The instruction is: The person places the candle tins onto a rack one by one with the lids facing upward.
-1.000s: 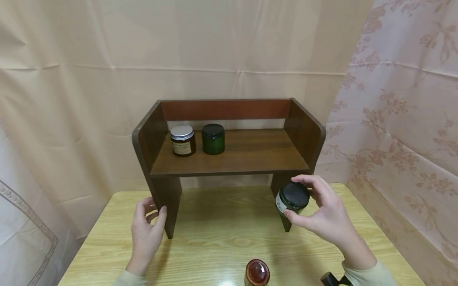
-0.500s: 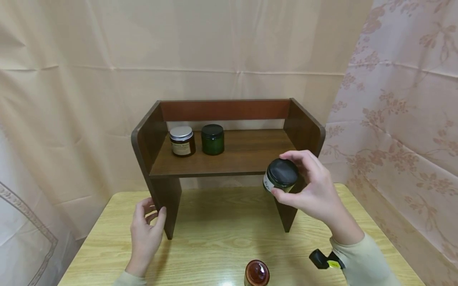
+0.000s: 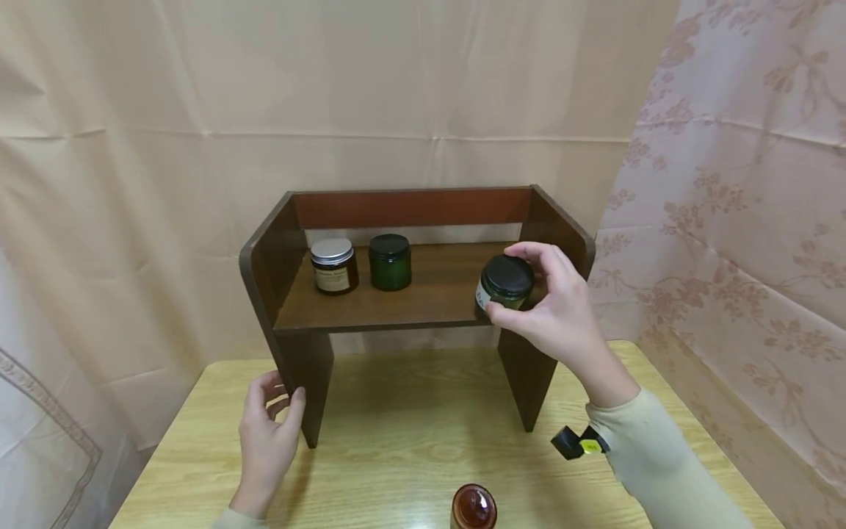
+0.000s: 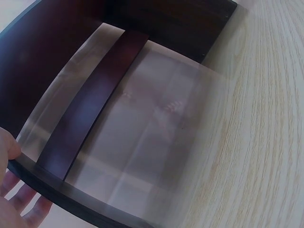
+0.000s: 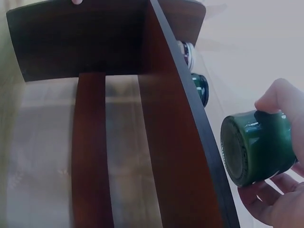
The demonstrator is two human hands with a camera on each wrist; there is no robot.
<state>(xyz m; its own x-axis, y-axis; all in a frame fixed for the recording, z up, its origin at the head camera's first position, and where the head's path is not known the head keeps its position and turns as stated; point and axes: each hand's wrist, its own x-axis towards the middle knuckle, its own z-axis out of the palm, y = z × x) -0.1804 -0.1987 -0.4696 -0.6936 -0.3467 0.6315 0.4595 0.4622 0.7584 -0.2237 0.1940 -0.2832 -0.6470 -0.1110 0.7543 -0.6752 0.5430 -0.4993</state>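
Observation:
A dark brown wooden shelf rack [image 3: 416, 312] stands on the table. My left hand [image 3: 271, 433] grips the front edge of its left side panel, thumb inside and fingers outside, as the left wrist view [image 4: 21, 190] also has it. With curled fingers and thumb, my right hand [image 3: 551, 305] holds a green glass jar [image 3: 506, 283] with a black lid and white label at the right part of the shelf board. In the right wrist view that green jar [image 5: 256, 147] appears tilted, its base apart from the board's edge. A silver-lidded brown jar [image 3: 333, 266] and another green jar [image 3: 390, 263] sit on the board's left half.
A reddish-brown glossy-topped jar [image 3: 474, 507] stands on the wooden table [image 3: 410, 419] near the front. Behind hangs a beige curtain [image 3: 423, 88]; a flowered cloth [image 3: 747, 198] hangs at the right. A black wrist device [image 3: 581, 443] is on the right sleeve.
My right hand has carried the green jar up and to the left, from in front of the right side panel to shelf-board height. My left hand has kept its grip on the left panel.

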